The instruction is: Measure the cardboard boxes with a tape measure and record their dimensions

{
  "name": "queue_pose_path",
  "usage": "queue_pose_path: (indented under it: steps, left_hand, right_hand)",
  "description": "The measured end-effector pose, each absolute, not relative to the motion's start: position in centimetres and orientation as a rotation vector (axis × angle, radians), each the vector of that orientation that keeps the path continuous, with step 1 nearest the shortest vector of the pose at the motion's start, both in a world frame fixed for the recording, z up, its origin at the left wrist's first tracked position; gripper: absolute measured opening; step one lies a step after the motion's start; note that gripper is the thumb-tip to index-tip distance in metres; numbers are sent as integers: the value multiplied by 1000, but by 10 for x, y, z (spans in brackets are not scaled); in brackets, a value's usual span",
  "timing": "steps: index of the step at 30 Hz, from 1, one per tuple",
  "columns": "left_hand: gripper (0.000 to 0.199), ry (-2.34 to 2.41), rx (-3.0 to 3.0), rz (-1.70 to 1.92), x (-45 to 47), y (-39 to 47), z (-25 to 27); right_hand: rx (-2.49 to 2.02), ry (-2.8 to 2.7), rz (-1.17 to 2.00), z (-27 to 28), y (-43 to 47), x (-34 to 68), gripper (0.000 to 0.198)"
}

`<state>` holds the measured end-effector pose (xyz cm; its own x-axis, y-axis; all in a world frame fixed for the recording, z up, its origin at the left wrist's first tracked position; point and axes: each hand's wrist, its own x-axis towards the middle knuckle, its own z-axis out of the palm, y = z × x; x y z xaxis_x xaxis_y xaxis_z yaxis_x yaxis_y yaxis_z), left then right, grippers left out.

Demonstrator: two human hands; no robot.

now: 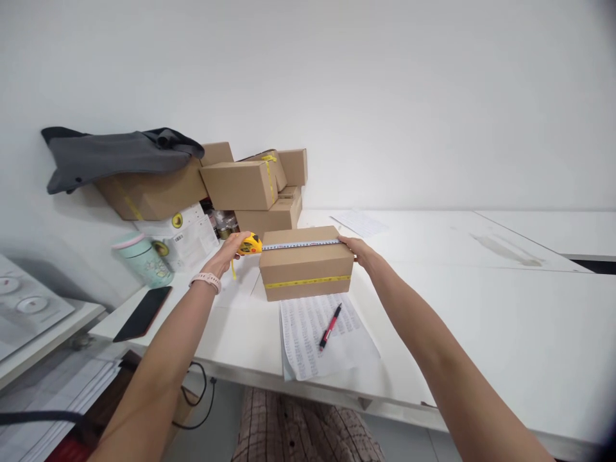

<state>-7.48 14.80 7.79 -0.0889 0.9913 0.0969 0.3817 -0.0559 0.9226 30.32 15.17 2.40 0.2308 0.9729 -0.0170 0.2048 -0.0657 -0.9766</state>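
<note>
A brown cardboard box with a yellow strip along its front side sits on the white table. My left hand is closed round a yellow tape measure at the box's left end. Its blade is drawn out across the top of the box to the right edge. There my right hand grips the blade's end against the box's edge; its fingertips are partly hidden. In front of the box, a red and black pen lies on printed sheets.
Several cardboard boxes are stacked at the back left, with a dark grey cloth item on top. A mint tumbler and a black phone-like slab are on the left. Another printed sheet lies behind the box.
</note>
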Motion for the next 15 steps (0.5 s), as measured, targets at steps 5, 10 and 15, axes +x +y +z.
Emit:
queue_pose_path:
  steps: [5,10,15]
  left_hand:
    - [50,1514,1514,1131,-79,148,76]
    - [49,1501,1531,1117,-78,144,73]
    - [48,1521,1520,1135,-76,142,77]
  right_hand:
    - [-1582,-1016,1097,25,150,307,36]
    - [-1647,-957,1098,31,147,306,36]
    - [-1740,-1078,864,35,147,308,40]
